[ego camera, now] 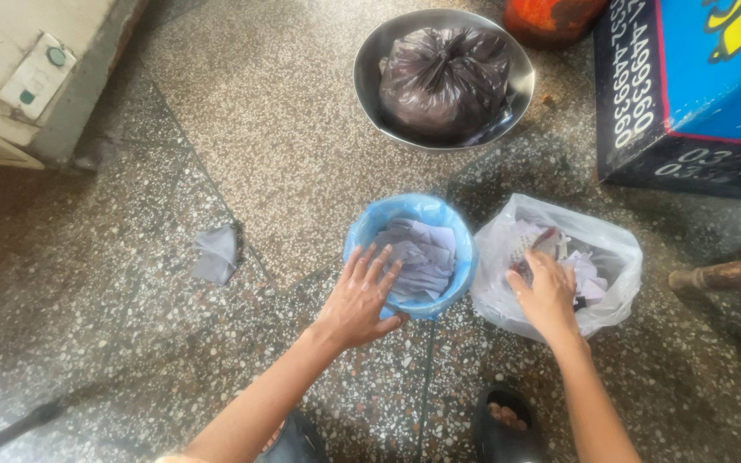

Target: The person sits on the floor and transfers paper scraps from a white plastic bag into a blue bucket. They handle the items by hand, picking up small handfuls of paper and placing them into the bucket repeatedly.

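Left hand spread flat on blue bag of grey cloth pieces, gripping nothing; right hand open-fingered inside clear bag, grasp unclear.

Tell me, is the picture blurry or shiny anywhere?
Head view: soft daylight, slightly blurred overall; the metal bowl shows a dull shine on its rim, the black bag glints faintly, edges bend from the wide lens, and both hands, left and right, look fairly sharp.
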